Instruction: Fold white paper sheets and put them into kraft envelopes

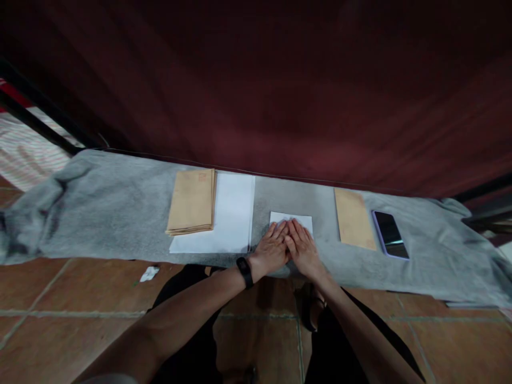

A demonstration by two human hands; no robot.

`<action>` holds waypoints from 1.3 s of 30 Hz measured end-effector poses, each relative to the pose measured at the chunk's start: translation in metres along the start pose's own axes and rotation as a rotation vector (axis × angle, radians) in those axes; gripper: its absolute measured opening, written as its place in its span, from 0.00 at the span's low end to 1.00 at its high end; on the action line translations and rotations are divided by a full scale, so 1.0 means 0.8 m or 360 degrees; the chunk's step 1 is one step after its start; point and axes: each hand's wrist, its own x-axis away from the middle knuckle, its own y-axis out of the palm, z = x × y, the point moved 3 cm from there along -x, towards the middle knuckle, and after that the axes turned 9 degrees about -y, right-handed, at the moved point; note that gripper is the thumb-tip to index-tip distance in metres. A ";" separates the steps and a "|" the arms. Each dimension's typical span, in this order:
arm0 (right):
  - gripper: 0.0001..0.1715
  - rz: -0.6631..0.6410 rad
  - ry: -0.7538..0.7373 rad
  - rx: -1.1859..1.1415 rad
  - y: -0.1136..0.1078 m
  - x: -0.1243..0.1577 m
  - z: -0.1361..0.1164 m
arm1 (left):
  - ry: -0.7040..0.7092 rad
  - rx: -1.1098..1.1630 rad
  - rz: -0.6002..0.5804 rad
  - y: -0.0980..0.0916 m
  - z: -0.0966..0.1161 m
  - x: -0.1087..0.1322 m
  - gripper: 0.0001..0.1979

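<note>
A small white piece of paper (pixel 298 217), seemingly folded, lies on the grey cloth near the middle. Both hands rest flat on it and hide its near part. My left hand (pixel 272 249) has its fingers stretched out toward the far edge of the paper. Beside it, touching at the fingers, my right hand (pixel 304 250) presses down with its fingers extended too. Left of the hands are white sheets (pixel 234 213), partly covered by a stack of brown envelopes (pixel 192 200). A single brown envelope (pixel 355 218) lies to the right.
A phone (pixel 391 234) in a purple case lies right of the single envelope. The grey cloth (pixel 116 208) covers a long narrow surface, with a dark red hanging (pixel 256 106) behind it. On the tiled floor (pixel 92 288) is a crumpled white scrap (pixel 149 273).
</note>
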 end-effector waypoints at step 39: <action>0.30 0.0225 0.0174 0.0666 -0.015 0.038 -0.012 | 0.0166 -0.0142 0.0134 -0.023 -0.011 0.056 0.26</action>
